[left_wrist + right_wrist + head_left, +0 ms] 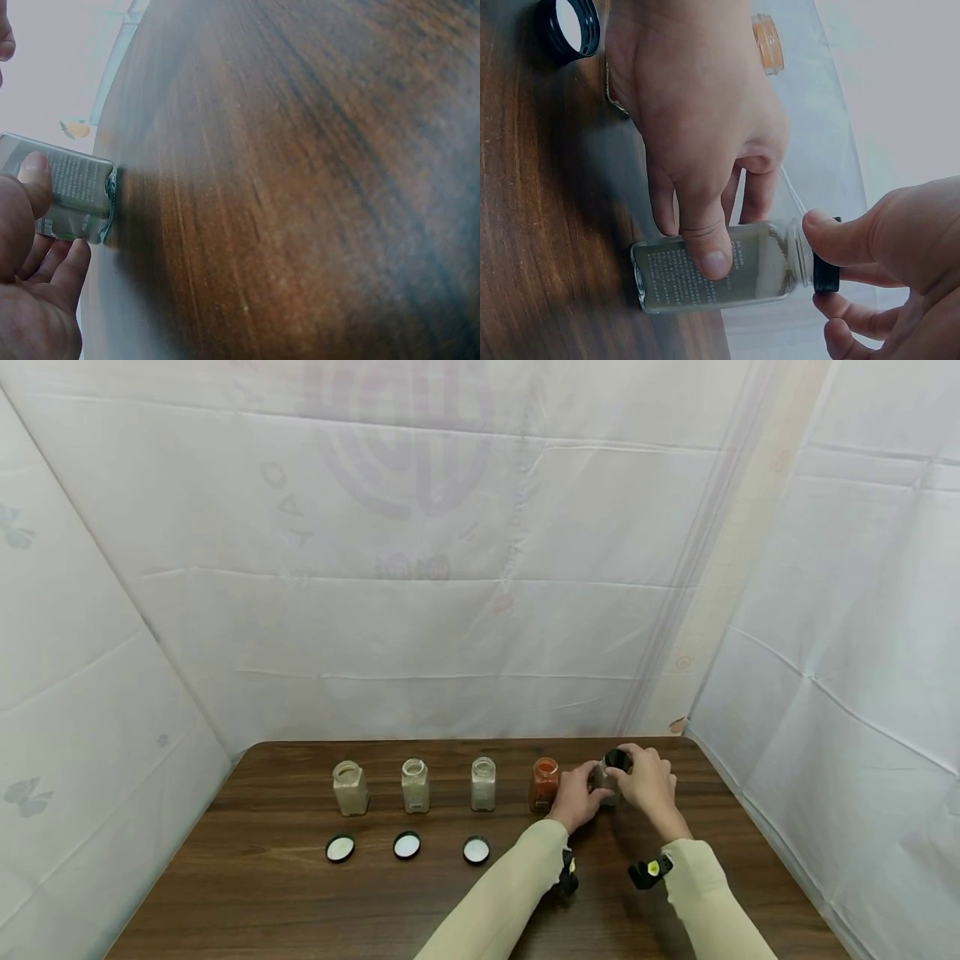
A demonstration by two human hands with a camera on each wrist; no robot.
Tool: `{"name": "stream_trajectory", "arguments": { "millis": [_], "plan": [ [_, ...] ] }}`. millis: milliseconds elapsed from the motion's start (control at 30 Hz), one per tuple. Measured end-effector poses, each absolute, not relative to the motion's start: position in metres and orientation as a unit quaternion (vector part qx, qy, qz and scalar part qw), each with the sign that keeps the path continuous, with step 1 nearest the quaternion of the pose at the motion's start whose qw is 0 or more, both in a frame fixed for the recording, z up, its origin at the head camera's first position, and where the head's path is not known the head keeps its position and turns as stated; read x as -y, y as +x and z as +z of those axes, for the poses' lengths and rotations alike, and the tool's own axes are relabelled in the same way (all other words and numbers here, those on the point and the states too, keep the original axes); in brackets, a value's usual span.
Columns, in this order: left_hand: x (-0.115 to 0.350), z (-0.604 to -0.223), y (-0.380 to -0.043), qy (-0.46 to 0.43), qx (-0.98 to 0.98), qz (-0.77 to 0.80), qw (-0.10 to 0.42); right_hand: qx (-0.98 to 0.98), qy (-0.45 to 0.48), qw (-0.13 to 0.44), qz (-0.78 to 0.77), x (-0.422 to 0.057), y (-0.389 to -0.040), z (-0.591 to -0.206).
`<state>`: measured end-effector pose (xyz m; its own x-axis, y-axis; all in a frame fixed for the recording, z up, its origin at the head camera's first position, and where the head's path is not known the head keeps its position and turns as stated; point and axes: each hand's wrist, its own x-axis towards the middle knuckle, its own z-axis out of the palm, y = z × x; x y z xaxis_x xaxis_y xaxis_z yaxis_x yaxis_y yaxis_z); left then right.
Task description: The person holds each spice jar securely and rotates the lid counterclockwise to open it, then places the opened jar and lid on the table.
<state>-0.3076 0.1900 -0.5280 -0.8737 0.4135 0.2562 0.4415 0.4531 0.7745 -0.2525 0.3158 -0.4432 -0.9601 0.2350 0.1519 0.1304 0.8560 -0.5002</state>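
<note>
At the right end of a row of glass jars, my left hand [577,797] grips a square glass jar [705,274] by its body. My left thumb lies across the printed label, with fingers on the other side. The jar stands upright on the table and holds a pale powder. My right hand [648,781] pinches a black lid [826,271] at the jar's mouth, and clear glass neck shows just below the lid. Just left of my left hand stands an uncapped jar of orange-red powder [543,787].
Three more uncapped jars, the left [350,789], middle [416,787] and right [483,785], continue the row leftward. Before each lies an upturned black lid: [341,848] marks the leftmost lid. Another upturned lid [570,26] appears in the right wrist view. White sheeting [450,635] borders the wooden table [300,910].
</note>
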Motion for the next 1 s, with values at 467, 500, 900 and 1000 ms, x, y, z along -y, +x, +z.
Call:
{"name": "stream_trajectory", "arguments": {
  "millis": [467, 500, 900, 1000],
  "plan": [
    [-0.187, -0.530, -0.305, -0.262, 0.851, -0.454, 0.027, 0.958, -0.091, 0.124, 0.241, -0.318, -0.245, -0.445],
    [-0.187, -0.530, -0.305, -0.264, 0.851, -0.453, 0.029, 0.958, -0.091, 0.125, 0.243, -0.318, -0.243, -0.445],
    [-0.188, -0.527, -0.305, -0.267, 0.848, -0.456, 0.032, 0.951, -0.087, 0.139, 0.262, -0.324, -0.232, -0.440],
    [-0.189, -0.526, -0.305, -0.265, 0.849, -0.456, 0.033, 0.951, -0.088, 0.135, 0.264, -0.324, -0.228, -0.437]
  ]
}}
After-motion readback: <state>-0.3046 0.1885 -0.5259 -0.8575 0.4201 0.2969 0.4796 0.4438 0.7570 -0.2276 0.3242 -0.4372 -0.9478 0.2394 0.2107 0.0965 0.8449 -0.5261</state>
